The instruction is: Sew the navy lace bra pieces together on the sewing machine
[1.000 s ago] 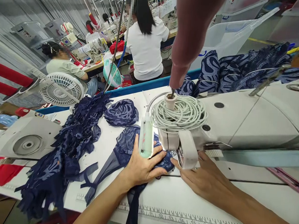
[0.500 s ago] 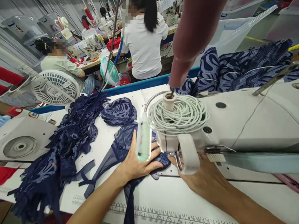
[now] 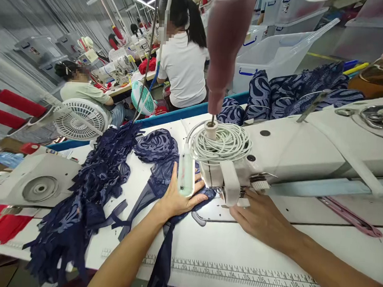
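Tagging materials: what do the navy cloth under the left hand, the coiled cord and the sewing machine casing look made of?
Navy cloth: thin and matte, likely synthetic mesh; single layers look sheer over the white table. Coiled cord: probably smooth plastic, faintly glossy; its loops hold round curves. Machine casing: likely painted metal; smooth, off-white, soft highlights.

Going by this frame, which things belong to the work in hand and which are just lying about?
Apparently in the work:
Navy fabric under the left hand
Sewing machine, with the right hand at its head
Navy pile, likely

Apparently just about:
Pink tool
Red cloth
White fan, standing by
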`<state>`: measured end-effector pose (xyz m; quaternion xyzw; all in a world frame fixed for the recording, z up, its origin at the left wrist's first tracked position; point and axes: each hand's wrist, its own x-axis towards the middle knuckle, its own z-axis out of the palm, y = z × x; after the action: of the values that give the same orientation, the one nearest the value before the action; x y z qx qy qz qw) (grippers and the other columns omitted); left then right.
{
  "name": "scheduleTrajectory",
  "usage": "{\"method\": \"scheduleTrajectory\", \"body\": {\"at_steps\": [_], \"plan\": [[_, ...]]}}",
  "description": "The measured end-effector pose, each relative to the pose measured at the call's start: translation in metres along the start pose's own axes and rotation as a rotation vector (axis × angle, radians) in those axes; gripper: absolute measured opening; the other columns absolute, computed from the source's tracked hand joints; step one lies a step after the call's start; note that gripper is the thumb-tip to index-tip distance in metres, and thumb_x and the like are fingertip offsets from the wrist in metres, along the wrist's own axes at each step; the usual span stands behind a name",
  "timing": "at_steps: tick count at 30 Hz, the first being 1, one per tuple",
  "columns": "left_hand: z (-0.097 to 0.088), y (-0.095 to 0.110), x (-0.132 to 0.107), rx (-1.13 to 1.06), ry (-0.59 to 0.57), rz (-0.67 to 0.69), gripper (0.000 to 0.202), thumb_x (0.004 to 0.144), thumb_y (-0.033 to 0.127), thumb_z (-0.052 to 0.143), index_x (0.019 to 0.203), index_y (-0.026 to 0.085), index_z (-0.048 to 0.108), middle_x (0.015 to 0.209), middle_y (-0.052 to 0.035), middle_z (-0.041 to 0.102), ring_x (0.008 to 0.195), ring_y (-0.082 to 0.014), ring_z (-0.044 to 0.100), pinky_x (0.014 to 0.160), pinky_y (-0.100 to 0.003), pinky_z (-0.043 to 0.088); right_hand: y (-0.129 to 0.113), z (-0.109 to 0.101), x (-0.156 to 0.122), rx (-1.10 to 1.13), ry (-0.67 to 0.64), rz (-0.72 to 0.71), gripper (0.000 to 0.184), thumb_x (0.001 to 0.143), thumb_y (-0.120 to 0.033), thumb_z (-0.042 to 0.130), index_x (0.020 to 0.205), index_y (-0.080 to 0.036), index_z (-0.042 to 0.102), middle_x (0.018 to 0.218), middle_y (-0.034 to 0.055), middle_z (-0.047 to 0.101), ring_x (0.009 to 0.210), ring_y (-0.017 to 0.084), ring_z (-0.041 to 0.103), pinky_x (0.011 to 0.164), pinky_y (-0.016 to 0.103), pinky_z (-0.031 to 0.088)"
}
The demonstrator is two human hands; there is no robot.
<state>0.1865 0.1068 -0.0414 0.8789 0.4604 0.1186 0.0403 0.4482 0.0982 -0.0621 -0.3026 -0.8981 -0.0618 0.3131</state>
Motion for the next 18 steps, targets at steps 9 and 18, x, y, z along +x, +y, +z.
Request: {"method": "scheduleTrajectory", "body": {"at_steps": [9, 18], "plan": [[-0.025, 0.046, -0.063, 0.088, 0.059, 0.025, 0.042, 0.103, 0.048, 0.050, 0.137, 0.024, 0.057, 0.133, -0.0094, 0.066, 0.129, -0.0285, 0.054, 0.120, -0.067, 0.019, 0.005, 0.001, 0.003, -0.020, 0.065, -0.087, 0.030, 0.102, -0.013, 0.044, 0.093, -0.019, 0.072, 0.065, -0.0002, 0.061, 0.062, 0.016, 0.053, 0.081, 0.038, 0.043], [0.019, 0.116, -0.078, 0.231, 0.285, -0.412, 0.013, 0.088, 0.025, 0.068, 0.085, 0.022, 0.056, 0.080, -0.0028, 0.061, 0.072, -0.0226, 0.057, 0.064, -0.037, 0.044, -0.003, -0.001, 0.002, 0.166, 0.043, 0.035, 0.030, 0.101, -0.019, 0.043, 0.107, -0.021, 0.072, 0.079, 0.0034, 0.074, 0.069, 0.018, 0.065, 0.078, 0.036, 0.052]]}}
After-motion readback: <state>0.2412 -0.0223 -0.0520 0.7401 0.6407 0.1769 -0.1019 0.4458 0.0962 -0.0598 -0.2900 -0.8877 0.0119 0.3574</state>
